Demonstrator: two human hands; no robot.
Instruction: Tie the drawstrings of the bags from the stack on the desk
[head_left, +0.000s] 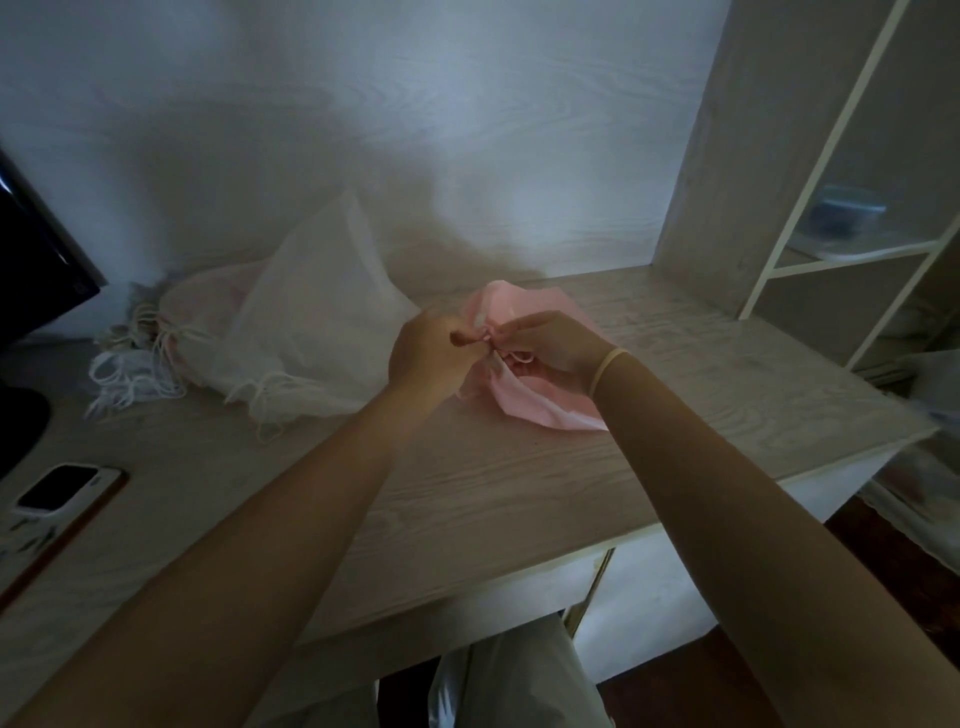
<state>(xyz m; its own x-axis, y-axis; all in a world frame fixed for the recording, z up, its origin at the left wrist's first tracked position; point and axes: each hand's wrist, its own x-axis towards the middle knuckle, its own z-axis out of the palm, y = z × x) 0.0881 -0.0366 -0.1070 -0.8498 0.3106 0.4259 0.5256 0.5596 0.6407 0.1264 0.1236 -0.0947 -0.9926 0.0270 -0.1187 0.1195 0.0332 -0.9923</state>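
- I have the pink bag (530, 400) lying on the desk (519, 483), right of middle, with its gathered mouth lifted slightly between my two hands.
- My left hand (426, 351) has its fingers curled in a pinch on the pink drawstring (485, 338) at the bag's neck.
- My right hand (550, 340) meets it from the other side, fingers curled round the cord too; a small loop shows just under that hand.
- The light is dim and the cord is thin, so I cannot say whether a knot is already formed or only a first crossing.
- The bag looks like thin, light non-woven cloth: soft, floppy, no stiffness of its own. I judge it will slide and bunch on the desk if I tug sideways, so the pull should run between my hands, not against the desk.
- The place to hold is the cord itself, close to the puckered neck; grabbing the cloth would only crumple it.
- The cord seems slightly slick and fine, so I expect a firm fingertip pinch is needed to cinch it.
- The stack of pale bags (291, 332) sits just left of my hands, their white strings (135, 374) trailing loose toward the desk's left side.
- A phone (65, 488) lies near the left edge, well apart from the work.
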